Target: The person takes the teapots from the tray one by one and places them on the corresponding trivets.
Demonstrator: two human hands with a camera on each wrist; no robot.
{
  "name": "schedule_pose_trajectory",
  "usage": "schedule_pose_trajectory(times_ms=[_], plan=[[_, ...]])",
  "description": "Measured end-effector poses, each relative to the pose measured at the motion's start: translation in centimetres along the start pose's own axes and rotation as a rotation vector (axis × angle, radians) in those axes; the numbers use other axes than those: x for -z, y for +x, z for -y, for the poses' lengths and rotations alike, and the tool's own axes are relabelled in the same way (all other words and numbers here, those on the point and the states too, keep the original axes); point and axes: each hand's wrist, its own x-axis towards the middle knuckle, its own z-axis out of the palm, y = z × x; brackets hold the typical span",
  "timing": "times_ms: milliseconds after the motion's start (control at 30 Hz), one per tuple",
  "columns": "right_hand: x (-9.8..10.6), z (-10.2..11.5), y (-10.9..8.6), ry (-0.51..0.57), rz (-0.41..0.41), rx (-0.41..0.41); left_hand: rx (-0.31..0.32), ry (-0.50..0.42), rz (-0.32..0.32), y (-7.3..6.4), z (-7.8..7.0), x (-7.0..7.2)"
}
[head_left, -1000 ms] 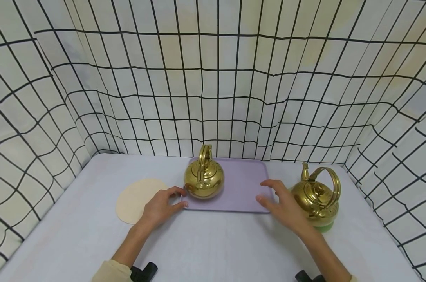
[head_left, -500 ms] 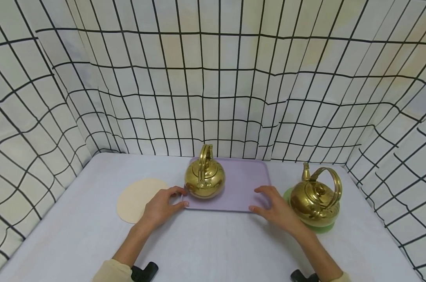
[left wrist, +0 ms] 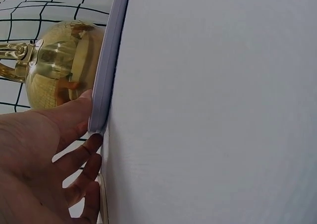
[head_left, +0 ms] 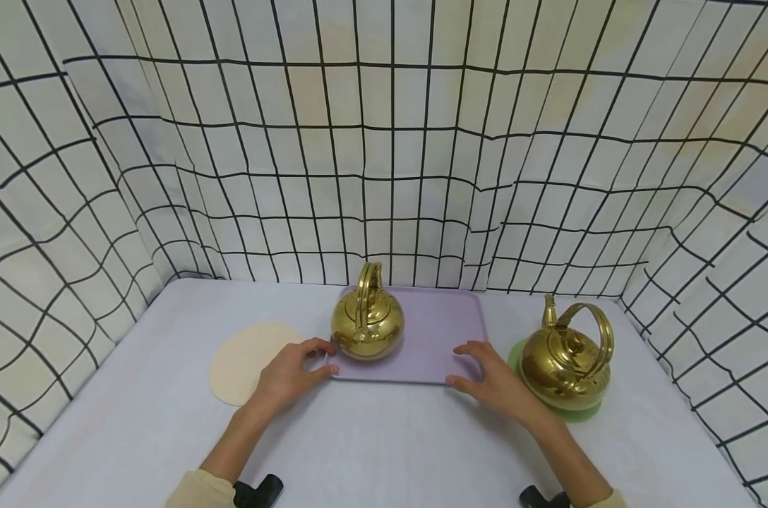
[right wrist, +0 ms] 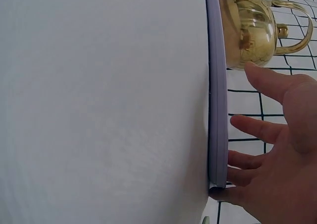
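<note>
A brass kettle [head_left: 368, 323] stands upright on the left part of a flat purple tray [head_left: 435, 331]. My left hand [head_left: 291, 374] grips the tray's near left corner; in the left wrist view the thumb lies at the rim and the fingertips meet the corner. My right hand [head_left: 501, 384] reaches over the near right corner with fingers spread. In the right wrist view its thumb and index finger stand apart from the tray, while the little finger touches the corner. A second brass kettle [head_left: 565, 363] sits right of that hand on a round green mat [head_left: 571, 414].
A round beige mat [head_left: 247, 363] lies on the white table [head_left: 384, 444], partly behind the left hand. Black grid netting [head_left: 393, 155] over pale cloth encloses the back and both sides.
My right hand has moved left, from beside the second kettle to over the tray's right part. The left hand, tray and kettles stay where they were.
</note>
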Motion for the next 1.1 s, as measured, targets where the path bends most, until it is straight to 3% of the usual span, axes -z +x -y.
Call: schedule_pose_trajectory(times_ms=[233,467,833,1100], plan=[[-0.2,0.2,-0.1,-0.055,0.007,-0.022,0.056,-0.077,-0.063,-0.1,-0.3,0.3],[-0.5,0.6,-0.3,-0.106,-0.009,-0.044,0.088,-0.199,-0.199,0.5,-0.9,0.9],[-0.6,0.6,-0.3,-0.149,-0.028,-0.026,-0.003,-0.347,-0.308,1.1,-2.4,1.8],[-0.6,0.5,-0.2,-0.155,-0.025,-0.055,-0.121,-0.440,-0.302,1.2,-4.3,2.7]])
